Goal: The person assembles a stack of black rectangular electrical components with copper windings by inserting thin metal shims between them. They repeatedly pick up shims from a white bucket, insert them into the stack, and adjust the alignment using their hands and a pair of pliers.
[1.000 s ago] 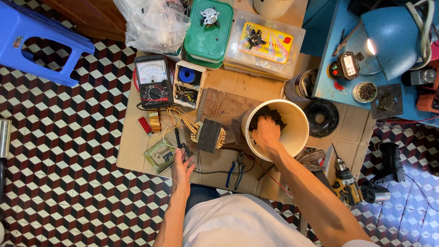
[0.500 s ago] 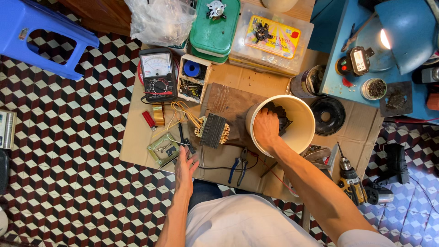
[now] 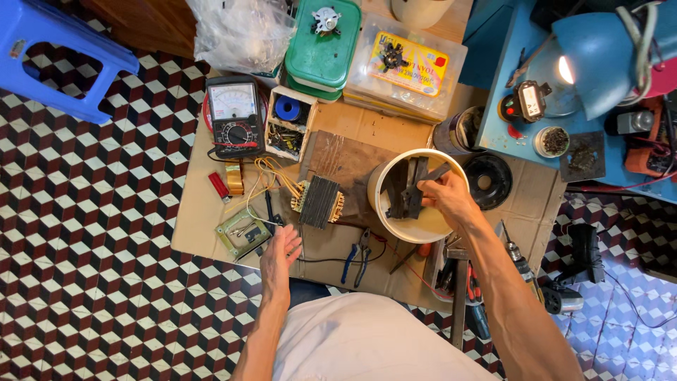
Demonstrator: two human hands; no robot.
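While the right hand clamps dark metal plates over the white bucket
Lift them squarely; the left hand hovers open.

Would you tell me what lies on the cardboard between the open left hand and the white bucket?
In the head view, blue-handled pliers lie between the left hand and the white bucket.
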